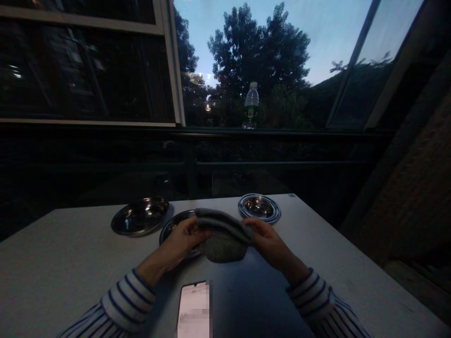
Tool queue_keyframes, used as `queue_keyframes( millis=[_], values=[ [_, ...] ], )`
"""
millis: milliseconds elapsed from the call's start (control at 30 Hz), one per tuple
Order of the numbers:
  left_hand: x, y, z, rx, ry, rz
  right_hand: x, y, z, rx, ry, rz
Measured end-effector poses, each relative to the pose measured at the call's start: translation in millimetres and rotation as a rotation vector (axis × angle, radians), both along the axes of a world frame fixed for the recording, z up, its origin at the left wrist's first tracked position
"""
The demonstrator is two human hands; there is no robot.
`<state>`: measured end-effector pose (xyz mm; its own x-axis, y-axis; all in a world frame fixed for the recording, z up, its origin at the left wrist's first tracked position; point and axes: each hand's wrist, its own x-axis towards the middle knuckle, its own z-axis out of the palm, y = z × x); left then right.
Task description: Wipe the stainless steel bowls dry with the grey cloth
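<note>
A grey-green folded cloth point(225, 241) is held up in front of me over the table. My left hand point(185, 237) grips its left end, thumb and fingers closed on the fabric. At its right end my right hand point(266, 237) pinches the upper fold. Partly hidden behind my left hand and the cloth is a round metal plate point(172, 225). Farther left lies a larger shiny metal plate point(141, 217). Just beyond my right hand sits a small stack of round metal dishes point(260, 207).
A lit phone point(193, 310), partly blurred out, lies at the near side of the white table point(88, 263). A plastic water bottle point(251, 105) with a green label stands on the sill of the window ahead. A curtain point(416, 178) hangs at the right.
</note>
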<state>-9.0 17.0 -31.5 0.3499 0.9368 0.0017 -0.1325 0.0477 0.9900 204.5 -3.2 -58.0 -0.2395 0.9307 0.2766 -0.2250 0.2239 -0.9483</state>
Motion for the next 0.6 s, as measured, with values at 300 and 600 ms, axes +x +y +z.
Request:
queue_keyframes(
  millis=[300,600],
  values=[
    [-8.0,0.7,-1.8,-0.029,-0.024,-0.006,19.5,3.7,-0.9,0.025,-0.084,0.071],
    [13.4,-8.3,-10.9,0.009,-0.053,0.114,-9.8,7.0,-10.4,-0.092,0.066,-0.187]
  ],
)
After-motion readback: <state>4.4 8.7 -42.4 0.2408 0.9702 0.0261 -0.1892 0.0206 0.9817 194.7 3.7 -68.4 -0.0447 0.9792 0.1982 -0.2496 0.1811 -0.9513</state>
